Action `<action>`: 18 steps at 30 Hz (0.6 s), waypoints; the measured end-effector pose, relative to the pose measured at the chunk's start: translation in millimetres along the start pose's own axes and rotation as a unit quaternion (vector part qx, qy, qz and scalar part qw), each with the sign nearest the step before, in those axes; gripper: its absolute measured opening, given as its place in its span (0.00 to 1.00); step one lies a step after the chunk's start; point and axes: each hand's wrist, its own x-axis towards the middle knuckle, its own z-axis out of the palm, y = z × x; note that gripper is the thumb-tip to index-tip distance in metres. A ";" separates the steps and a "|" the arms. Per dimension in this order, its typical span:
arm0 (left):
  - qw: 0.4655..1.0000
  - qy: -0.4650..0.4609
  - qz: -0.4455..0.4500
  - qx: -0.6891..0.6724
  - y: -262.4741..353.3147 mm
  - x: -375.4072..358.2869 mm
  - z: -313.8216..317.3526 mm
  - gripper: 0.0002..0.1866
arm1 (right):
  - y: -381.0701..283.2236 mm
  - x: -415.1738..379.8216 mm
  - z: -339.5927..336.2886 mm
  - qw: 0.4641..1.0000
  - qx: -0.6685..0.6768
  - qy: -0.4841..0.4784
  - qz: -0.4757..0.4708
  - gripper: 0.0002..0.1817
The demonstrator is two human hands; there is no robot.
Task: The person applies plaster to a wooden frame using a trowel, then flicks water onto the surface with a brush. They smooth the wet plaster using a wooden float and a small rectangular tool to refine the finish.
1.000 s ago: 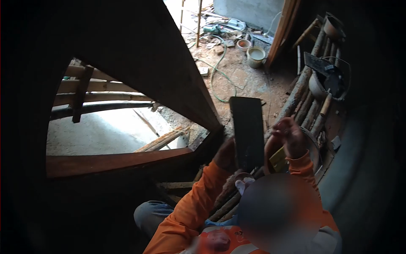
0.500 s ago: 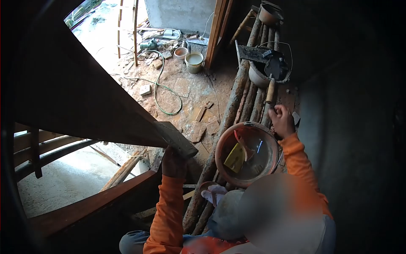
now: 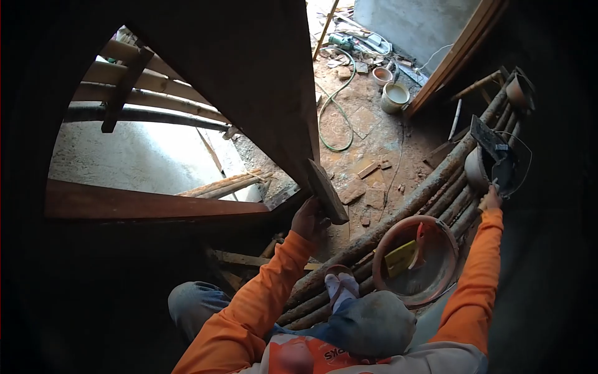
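My left hand [image 3: 309,219] is closed on the underside of a flat wooden board [image 3: 327,192], held beside the lower tip of a dark panel. At the right, my right hand [image 3: 490,198] grips the handle of a trowel [image 3: 495,185], whose blade reaches into a bucket [image 3: 478,169] of dark mortar. Another flat board [image 3: 488,136] lies across that bucket's rim. Nearer to me stands a round clay-coloured basin [image 3: 380,274] holding water, a yellow tool [image 3: 399,258] and a red-handled tool [image 3: 420,240].
Long poles [image 3: 430,187] form the platform under the basin and buckets. On the dirt floor are a green hose [image 3: 322,128], a pale bucket [image 3: 395,98], a small bowl [image 3: 382,76] and rubble. A wooden-framed window opening [image 3: 156,201] is at the left.
The view has swung, shifting the scene. My right hand has reached from beside the trowel's handle to close on it. My left hand still holds the board.
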 end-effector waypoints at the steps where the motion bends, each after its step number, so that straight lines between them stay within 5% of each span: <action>1: 1.000 0.009 -0.010 -0.016 2.8 0.0 -0.6 0.13 | 7.8 7.4 -11.7 1.000 0.003 -0.017 0.022 0.20; 6: 0.997 -0.024 -0.045 -0.056 5.5 2.2 -19.8 0.11 | -4.6 -41.8 -35.8 0.997 -0.050 -0.057 0.010 0.16; 10: 0.985 -0.094 -0.069 -0.126 -0.1 8.3 -25.8 0.14 | -51.6 -45.5 -70.7 0.951 -0.268 -0.154 -0.035 0.13; 11: 0.990 -0.064 -0.068 -0.110 3.2 6.4 -14.4 0.15 | -43.6 -7.5 -87.9 0.890 -0.414 -0.134 -0.136 0.15; 12: 0.993 -0.030 -0.061 -0.093 8.1 -0.6 0.0 0.16 | -97.2 -62.1 -82.1 0.815 -0.542 -0.119 -0.169 0.25; 13: 0.992 -0.045 -0.082 -0.086 9.2 -3.1 6.8 0.16 | -131.1 -98.0 -77.1 0.758 -0.609 -0.076 -0.220 0.24; 18: 0.995 -0.052 -0.053 -0.066 6.4 -10.6 7.9 0.17 | -203.2 -98.1 -74.6 0.660 -0.734 -0.037 -0.158 0.18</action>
